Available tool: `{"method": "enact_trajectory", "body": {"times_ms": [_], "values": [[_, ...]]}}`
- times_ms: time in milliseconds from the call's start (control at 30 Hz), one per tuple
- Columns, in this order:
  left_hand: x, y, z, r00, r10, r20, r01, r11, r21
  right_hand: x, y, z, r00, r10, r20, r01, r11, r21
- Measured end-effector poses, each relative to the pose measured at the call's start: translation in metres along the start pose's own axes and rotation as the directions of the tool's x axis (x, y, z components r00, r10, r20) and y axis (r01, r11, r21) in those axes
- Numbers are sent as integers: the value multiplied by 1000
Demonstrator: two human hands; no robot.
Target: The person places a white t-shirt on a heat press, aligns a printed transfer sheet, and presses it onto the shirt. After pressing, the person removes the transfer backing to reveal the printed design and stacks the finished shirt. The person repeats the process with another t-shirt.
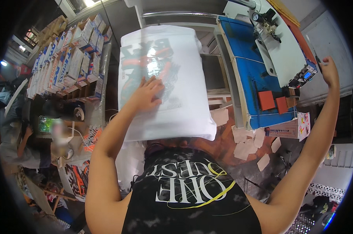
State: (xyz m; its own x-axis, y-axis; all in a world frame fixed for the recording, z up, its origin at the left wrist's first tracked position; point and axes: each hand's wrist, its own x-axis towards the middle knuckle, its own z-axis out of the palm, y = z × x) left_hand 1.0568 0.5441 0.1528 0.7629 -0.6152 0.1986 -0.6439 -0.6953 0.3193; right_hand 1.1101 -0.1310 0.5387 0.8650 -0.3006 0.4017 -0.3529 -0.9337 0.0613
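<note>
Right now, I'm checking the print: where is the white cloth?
In the head view, the white cloth lies upper centre, beneath the left hand and left of the blue panel.

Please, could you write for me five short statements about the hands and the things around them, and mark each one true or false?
1. The left hand rests on the white cloth. True.
2. The right hand hangs free, holding nothing. False: it is closed on a dark handle.
3. Rows of boxes stand on the picture's left side. True.
4. The blue panel is to the left of the white cloth. False: it is to the right.
5. The person's top is plain white. False: it is black, with white lettering and yellow strokes.
</note>
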Motion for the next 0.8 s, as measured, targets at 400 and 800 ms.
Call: {"method": "enact_trajectory", "body": {"times_ms": [400,800], "values": [[-104,77,37,972,119,-200,-110,992,56,-466,-257,128,539,-227,811,-840,-75,537],[-90,76,50,907,75,-413,-111,992,-63,-562,-335,160,452,-386,804,-872,-3,489]]}}
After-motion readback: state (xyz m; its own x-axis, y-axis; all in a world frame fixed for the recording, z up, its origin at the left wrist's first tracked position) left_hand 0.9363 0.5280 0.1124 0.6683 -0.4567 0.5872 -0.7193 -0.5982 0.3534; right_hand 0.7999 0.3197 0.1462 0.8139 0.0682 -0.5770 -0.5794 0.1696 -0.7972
